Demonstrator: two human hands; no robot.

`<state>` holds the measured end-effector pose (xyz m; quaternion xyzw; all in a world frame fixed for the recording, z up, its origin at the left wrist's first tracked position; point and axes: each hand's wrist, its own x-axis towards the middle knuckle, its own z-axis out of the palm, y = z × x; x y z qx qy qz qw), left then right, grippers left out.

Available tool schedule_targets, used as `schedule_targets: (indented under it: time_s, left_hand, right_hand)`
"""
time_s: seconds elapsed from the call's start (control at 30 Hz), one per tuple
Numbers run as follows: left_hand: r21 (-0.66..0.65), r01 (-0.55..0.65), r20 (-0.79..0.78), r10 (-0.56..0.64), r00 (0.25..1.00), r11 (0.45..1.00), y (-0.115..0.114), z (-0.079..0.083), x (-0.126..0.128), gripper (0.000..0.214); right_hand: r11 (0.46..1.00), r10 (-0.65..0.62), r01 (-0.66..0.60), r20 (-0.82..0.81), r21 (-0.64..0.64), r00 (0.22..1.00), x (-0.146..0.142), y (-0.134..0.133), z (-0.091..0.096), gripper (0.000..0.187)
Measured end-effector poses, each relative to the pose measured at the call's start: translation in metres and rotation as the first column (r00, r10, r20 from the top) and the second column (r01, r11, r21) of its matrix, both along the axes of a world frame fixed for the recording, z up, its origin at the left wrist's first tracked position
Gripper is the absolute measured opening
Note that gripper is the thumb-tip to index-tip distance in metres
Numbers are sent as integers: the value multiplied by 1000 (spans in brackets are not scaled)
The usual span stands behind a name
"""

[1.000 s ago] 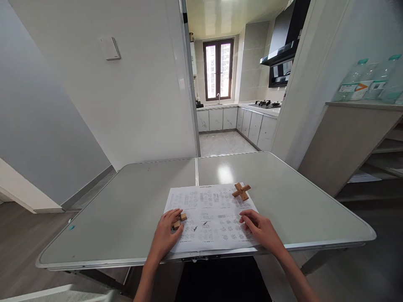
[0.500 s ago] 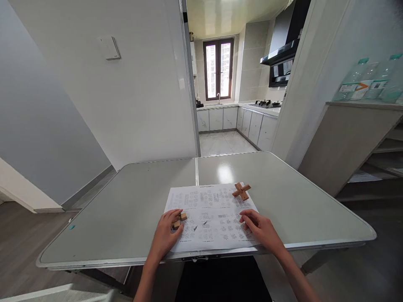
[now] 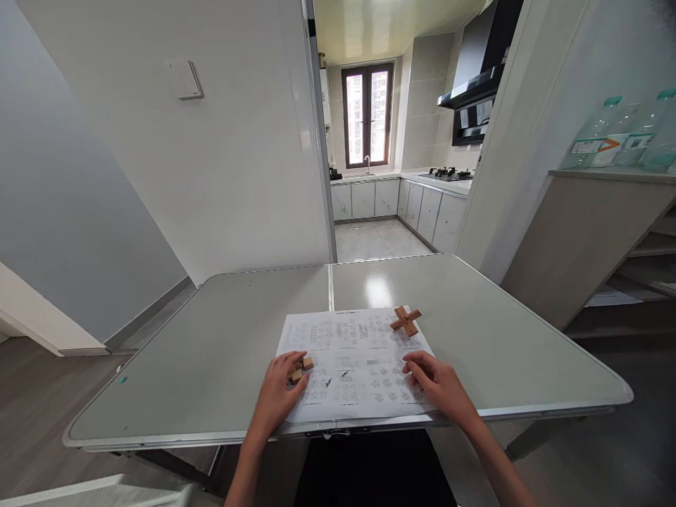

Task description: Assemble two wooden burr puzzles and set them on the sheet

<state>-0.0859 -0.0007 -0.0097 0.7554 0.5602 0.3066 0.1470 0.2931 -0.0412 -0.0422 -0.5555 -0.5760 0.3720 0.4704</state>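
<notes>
My left hand (image 3: 284, 386) curls around small wooden puzzle pieces (image 3: 296, 376) at the left edge of a printed sheet (image 3: 348, 400). Their light, square ends show between thumb and fingers; the rest is hidden under the palm. My right hand (image 3: 434, 379) rests at the sheet's right side, loosely bent, fingers a little apart, with nothing visible in it. Beyond it, on the sheet's upper right corner, lies a cross-shaped assembly of reddish-brown wooden sticks (image 3: 405, 321), touched by neither hand. Rows of small line drawings and two dark scribbles cover the paper.
The sheet lies at the near edge of a grey-green folding table (image 3: 222, 359) with a metal rim. A small teal bit (image 3: 122, 380) is at the table's left. Plastic bottles (image 3: 607, 137) stand on a shelf unit (image 3: 596, 225) at right. Behind is a kitchen doorway.
</notes>
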Motion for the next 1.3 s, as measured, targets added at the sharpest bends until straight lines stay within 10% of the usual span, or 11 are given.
schedule_targets:
  time_s: [1.3]
  left_hand:
    - [-9, -16, 40, 16, 999, 1000, 0, -6, -3, 44]
  right_hand:
    - [1000, -17, 17, 0, 3, 1000, -1, -2, 1, 47]
